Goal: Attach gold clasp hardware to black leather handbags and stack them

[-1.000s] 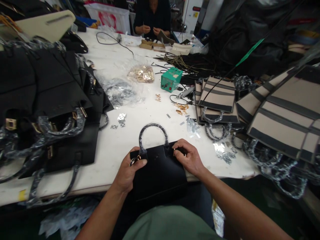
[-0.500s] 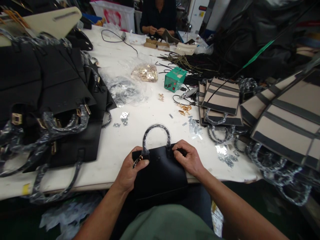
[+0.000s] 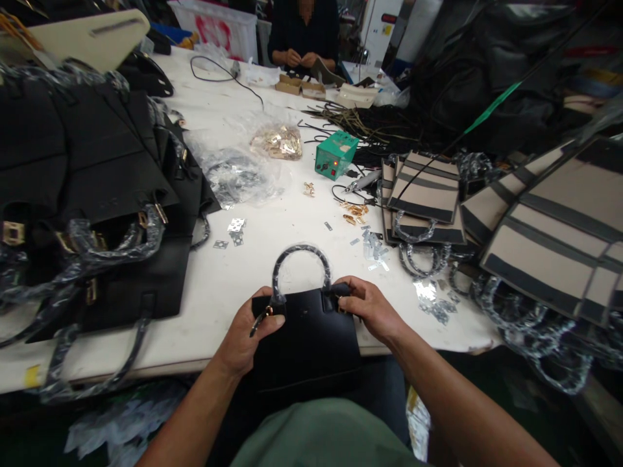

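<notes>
A black bag panel (image 3: 306, 344) rests against the table's front edge, its plastic-wrapped handle (image 3: 300, 249) arching up over the white tabletop. At the panel's upper left corner, my left hand (image 3: 250, 327) grips the edge, thumb on the front, beside a small gold fitting with a dark strap (image 3: 261, 319). My right hand (image 3: 365, 305) pinches a black tab (image 3: 339, 289) at the upper right corner, close to the handle's right base. A bit of gold metal shows at the right fingertips; the fingers partly hide it.
Black bags with wrapped handles (image 3: 107, 175) are piled at the left, beige-and-black panels (image 3: 535, 246) at the right. A green box (image 3: 335, 154), gold fittings (image 3: 356, 211) and metal plates (image 3: 374, 246) lie beyond the handle. A person (image 3: 304, 39) sits across the table.
The black tab at the upper right corner now sticks out, and my right fingers have closed round it with gold metal showing. The camera view has shifted slightly to the right.
</notes>
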A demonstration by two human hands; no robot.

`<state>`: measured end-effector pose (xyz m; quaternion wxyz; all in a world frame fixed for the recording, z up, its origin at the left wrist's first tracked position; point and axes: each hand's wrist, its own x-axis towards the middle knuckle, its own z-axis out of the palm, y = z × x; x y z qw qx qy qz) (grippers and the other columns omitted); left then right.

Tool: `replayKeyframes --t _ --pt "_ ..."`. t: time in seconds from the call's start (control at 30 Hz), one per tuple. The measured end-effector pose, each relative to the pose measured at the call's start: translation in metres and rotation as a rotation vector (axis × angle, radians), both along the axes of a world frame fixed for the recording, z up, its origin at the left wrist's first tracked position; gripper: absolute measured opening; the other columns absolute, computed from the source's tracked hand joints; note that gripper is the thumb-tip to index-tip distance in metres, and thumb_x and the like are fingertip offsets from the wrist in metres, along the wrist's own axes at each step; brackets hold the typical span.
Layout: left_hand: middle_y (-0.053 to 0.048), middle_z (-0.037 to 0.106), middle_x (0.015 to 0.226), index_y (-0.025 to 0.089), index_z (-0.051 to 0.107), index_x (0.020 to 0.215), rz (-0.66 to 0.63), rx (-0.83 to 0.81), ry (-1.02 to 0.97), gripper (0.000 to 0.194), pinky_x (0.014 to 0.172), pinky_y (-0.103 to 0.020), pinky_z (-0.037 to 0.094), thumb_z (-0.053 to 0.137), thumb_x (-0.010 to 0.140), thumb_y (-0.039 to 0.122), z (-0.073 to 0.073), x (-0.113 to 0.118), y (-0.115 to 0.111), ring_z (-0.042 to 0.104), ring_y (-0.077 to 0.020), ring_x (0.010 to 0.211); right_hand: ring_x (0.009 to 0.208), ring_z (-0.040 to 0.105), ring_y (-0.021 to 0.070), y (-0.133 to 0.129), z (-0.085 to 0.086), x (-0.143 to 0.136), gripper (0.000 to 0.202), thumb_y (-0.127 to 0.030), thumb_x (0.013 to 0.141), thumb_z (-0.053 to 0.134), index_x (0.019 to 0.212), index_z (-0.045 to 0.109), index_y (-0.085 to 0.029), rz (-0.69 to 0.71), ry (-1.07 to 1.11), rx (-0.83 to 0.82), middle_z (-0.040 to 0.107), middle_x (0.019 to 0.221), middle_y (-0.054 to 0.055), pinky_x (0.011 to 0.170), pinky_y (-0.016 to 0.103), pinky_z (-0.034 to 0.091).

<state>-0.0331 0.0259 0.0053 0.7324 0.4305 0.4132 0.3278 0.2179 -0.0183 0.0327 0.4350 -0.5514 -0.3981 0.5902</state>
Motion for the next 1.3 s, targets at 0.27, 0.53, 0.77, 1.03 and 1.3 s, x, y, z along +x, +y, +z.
replayKeyframes --t 0.27,0.53,0.77,1.03,1.3 --pt "-0.014 0.047 0.145 0.021 0.036 0.142 0.118 1.078 0.811 0.068 0.113 -0.049 0.032 0.066 0.08 0.019 0.038 0.027 0.004 0.043 -0.0288 0.134 0.071 0.057 0.0137 -0.005 -0.02 -0.009 0.03 -0.025 0.078 0.067 0.107 0.063 -0.023 -0.226 -0.342 0.193 0.063 0.086 0.0 0.067 0.027 0.047" --pt "-0.012 0.069 0.108 0.015 0.051 0.127 -0.436 1.005 1.062 0.055 0.096 -0.042 0.045 0.069 0.079 0.034 0.049 0.068 0.025 0.063 -0.0291 0.103 0.083 0.063 0.0175 -0.004 -0.012 -0.005 0.017 -0.018 0.082 0.062 0.094 0.071 -0.023 -0.093 -0.538 0.439 0.067 0.088 0.003 0.076 0.03 0.049" --pt "-0.003 0.07 0.087 0.023 0.065 0.093 -0.566 0.735 0.88 0.02 0.064 -0.029 0.04 0.061 0.083 0.04 0.043 0.069 0.042 0.064 -0.0225 0.079 0.098 0.063 0.0211 -0.014 -0.018 -0.005 0.01 -0.02 0.08 0.065 0.087 0.072 -0.024 -0.135 -0.48 0.385 0.067 0.102 0.005 0.087 0.034 0.049" --pt "0.0 0.066 0.078 0.023 0.065 0.083 -0.511 0.627 0.848 0.016 0.061 -0.027 0.036 0.065 0.078 0.038 0.031 0.075 0.045 0.059 -0.0187 0.072 0.103 0.061 0.0222 -0.019 -0.028 -0.008 0.009 -0.022 0.079 0.064 0.084 0.071 -0.023 -0.206 -0.489 0.294 0.066 0.109 0.006 0.091 0.036 0.047" --pt "0.001 0.064 0.076 0.021 0.063 0.08 -0.507 0.582 0.782 0.015 0.06 -0.026 0.036 0.066 0.076 0.036 0.025 0.075 0.048 0.056 -0.017 0.07 0.099 0.061 0.0209 -0.016 -0.026 -0.008 0.009 -0.022 0.08 0.064 0.083 0.072 -0.024 -0.18 -0.513 0.307 0.064 0.103 0.005 0.086 0.033 0.046"
